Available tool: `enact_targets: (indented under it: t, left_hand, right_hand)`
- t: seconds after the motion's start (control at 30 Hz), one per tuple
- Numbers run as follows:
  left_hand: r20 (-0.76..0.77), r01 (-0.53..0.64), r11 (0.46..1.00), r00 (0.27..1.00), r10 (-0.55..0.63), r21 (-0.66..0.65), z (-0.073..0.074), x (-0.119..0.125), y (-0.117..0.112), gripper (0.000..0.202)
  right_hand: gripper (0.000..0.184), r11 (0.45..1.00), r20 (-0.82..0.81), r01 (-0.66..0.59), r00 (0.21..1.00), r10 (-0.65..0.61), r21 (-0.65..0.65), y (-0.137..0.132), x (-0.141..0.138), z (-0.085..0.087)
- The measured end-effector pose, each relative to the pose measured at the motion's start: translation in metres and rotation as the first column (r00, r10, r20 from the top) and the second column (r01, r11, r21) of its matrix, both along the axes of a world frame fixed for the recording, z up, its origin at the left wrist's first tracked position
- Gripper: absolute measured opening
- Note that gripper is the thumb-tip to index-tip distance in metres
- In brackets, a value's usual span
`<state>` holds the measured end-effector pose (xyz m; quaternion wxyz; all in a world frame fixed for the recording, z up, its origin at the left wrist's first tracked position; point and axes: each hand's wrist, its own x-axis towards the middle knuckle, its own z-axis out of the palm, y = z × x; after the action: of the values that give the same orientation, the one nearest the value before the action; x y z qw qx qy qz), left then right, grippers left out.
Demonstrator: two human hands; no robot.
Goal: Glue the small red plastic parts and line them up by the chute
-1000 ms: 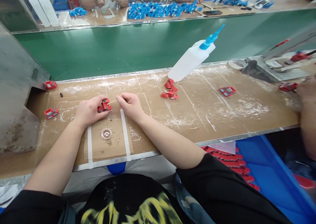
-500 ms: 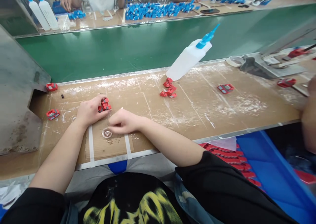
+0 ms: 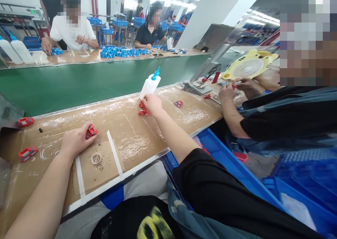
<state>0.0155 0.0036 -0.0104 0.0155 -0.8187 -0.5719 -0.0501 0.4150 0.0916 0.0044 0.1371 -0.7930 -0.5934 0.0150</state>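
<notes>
My left hand (image 3: 75, 140) rests on the cardboard-covered bench (image 3: 126, 133), its fingers closed round a small red plastic part (image 3: 91, 131). My right hand (image 3: 152, 103) is stretched out to a small pile of red parts (image 3: 143, 111) beside a white squeeze bottle with a blue nozzle (image 3: 150, 85); its fingers curl down onto the pile and hide what they touch. A small clear round dish (image 3: 96, 158) sits on the taped cardboard patch just below my left hand.
Loose red parts lie at the far left (image 3: 25, 121) (image 3: 27, 152) and one further right (image 3: 178, 103). A green conveyor belt (image 3: 79, 81) runs behind the bench. A co-worker's hands (image 3: 231, 89) work at my right. A blue bin (image 3: 226, 161) stands below the bench edge.
My right hand left the clear dish and reached far right to the pile of red parts. My head turned right, bringing the co-worker into view. My left hand kept its red part.
</notes>
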Motion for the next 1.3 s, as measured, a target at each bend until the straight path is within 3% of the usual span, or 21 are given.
enact_targets:
  t: [0.1,0.2,0.5,0.83,1.03,1.1,1.13,1.23,1.3]
  left_hand:
    - [0.015,0.034,0.999,0.999,-0.034,-0.014,-0.002,-0.002,0.000,0.058]
    - [0.069,0.034,0.999,0.997,-0.035,0.024,-0.006,-0.005,0.000,0.060]
    - [0.383,-0.027,0.999,0.924,0.006,0.047,-0.008,-0.004,-0.004,0.058]
    - [0.445,0.011,0.998,0.895,-0.034,0.054,-0.007,-0.004,-0.004,0.056]
    - [0.574,0.071,0.997,0.817,-0.059,0.002,-0.007,-0.001,-0.002,0.057]
    - [0.583,0.117,0.993,0.807,-0.088,-0.012,-0.009,-0.002,-0.001,0.057]
    - [0.584,0.139,0.990,0.805,-0.103,-0.017,-0.010,-0.002,-0.001,0.058]
    - [0.550,0.169,0.985,0.825,-0.129,-0.023,-0.014,-0.005,-0.001,0.059]
    - [0.517,0.179,0.983,0.845,-0.138,-0.030,-0.016,-0.007,-0.002,0.056]
  right_hand:
    - [0.030,0.999,0.012,0.008,1.000,-0.007,-0.039,0.005,0.014,-0.011]
    - [0.032,0.999,0.002,-0.028,1.000,0.028,-0.040,0.005,0.006,-0.024]
    - [0.035,0.988,-0.139,-0.139,0.979,0.148,0.075,0.014,-0.007,-0.045]
    - [0.023,0.983,-0.283,-0.122,0.946,0.157,0.138,0.002,-0.008,-0.050]
    - [0.023,0.957,-0.373,-0.114,0.903,0.212,0.268,-0.008,-0.029,-0.036]
    - [0.025,0.913,-0.442,-0.183,0.829,0.343,0.366,-0.015,-0.057,-0.029]
    - [0.026,0.867,-0.483,-0.242,0.751,0.452,0.435,-0.021,-0.075,-0.026]
    - [0.023,0.644,-0.487,-0.430,0.426,0.762,0.633,-0.043,-0.133,-0.020]
    - [0.019,0.517,-0.425,-0.532,0.296,0.855,0.671,-0.058,-0.162,-0.020]
